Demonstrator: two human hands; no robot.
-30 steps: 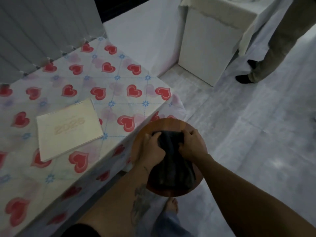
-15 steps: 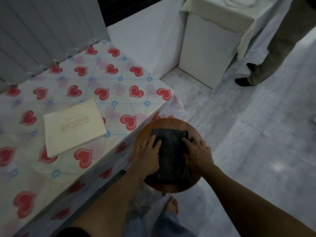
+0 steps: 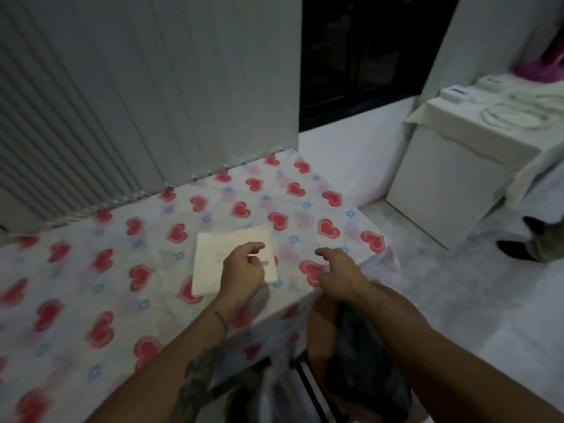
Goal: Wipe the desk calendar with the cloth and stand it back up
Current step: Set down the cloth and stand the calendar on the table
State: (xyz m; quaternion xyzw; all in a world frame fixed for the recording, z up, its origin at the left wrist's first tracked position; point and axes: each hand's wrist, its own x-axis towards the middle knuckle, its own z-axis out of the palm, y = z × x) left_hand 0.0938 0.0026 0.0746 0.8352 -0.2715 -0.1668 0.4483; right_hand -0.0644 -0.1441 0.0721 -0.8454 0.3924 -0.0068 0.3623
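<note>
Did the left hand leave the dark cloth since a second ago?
Yes. The left hand has gone from the cloth on the stool up over the desk calendar on the table.

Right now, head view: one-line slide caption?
Both empty hands, left and right, reach over the flat desk calendar on the heart-print table; dark cloth left on the stool.

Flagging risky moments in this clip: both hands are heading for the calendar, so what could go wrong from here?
1. The cloth lies on the stool, in neither hand, so wiping may get skipped.
2. The calendar lies flat under the left hand; the open right hand hovers beside it. Lifting could drag the loose tablecloth.
</note>
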